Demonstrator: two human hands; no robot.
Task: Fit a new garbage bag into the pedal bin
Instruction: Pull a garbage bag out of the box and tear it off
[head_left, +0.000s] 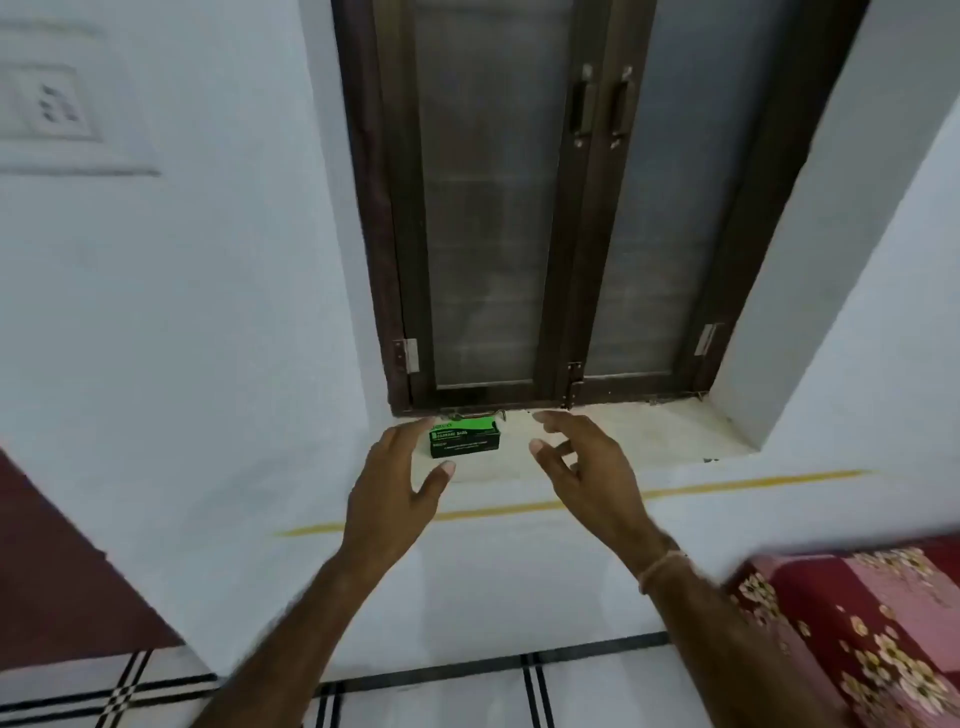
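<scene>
Since neither hand has hold of anything yet, plenty could go sideways from here. Our left hand (395, 483) is spread wide, thumb well off the fingers, and empty. Its fingertips sit right at the left end of the box (465, 440), and we can't tell if they're touching it. Our right hand (587, 467) is open too, with its fingers loosely bent and apart. The box is off to the left of its fingertips, with a strip of bare sill (649, 431) between. The box lies flat on the sill just past the left thumb, close up to the window (493, 208) frame beyond the fingertips.

What worries us:
- The box looks small and light, so a nudge from the left fingers alone would probably just slide or spin it toward the right hand instead of lifting it.
- If both hands close in hard, we'd guess the cardboard crushes.
- Dragging it back toward our wrists could tip it off the front edge of the sill.
- We can't see whether the flap is open. If it is, bags could spill out.

The bin isn't anywhere in shot, so it's a carry after this.
</scene>
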